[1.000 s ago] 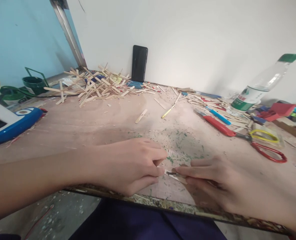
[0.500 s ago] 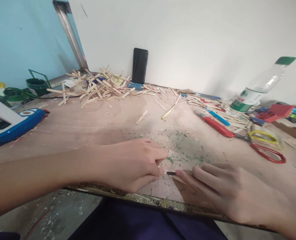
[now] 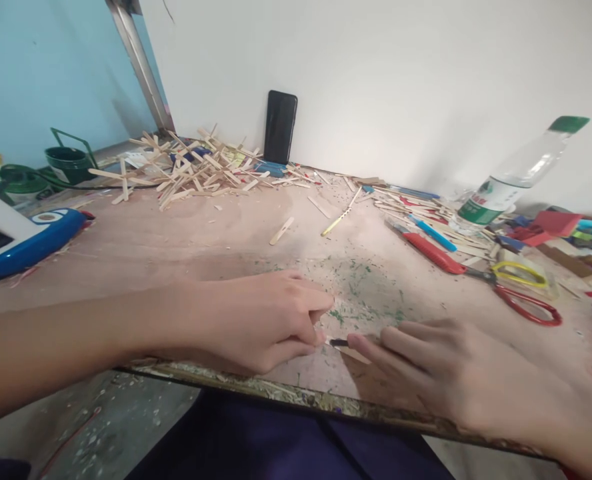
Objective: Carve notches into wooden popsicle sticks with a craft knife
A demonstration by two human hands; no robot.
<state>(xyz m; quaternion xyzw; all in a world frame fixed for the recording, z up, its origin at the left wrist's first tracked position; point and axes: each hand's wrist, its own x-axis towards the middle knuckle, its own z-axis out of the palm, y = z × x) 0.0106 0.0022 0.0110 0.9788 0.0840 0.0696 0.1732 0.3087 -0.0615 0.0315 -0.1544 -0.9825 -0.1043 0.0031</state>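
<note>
Near the front edge of the wooden table (image 3: 151,247), my left hand (image 3: 271,323) rests with its fingers curled and pressed together at a small pale piece, too hidden to name. My right hand (image 3: 441,373) lies to its right, its fingers closed around a thin dark tool (image 3: 339,343) whose tip points at the left fingertips. Under the tool, a pale wooden stick (image 3: 356,357) shows in part between the hands. Green shavings (image 3: 361,300) are scattered just beyond both hands.
Behind lie a heap of wooden sticks (image 3: 196,170) and an upright black phone (image 3: 281,127). On the right are a red cutter (image 3: 433,253), a blue pen (image 3: 433,233), scissors (image 3: 526,307) and a leaning bottle (image 3: 506,187). A blue-and-white device (image 3: 31,243) stands left.
The view has shifted slightly. Both hands keep nearly the same pose, and the dark tool remains in my right hand with its tip by the left fingertips.
</note>
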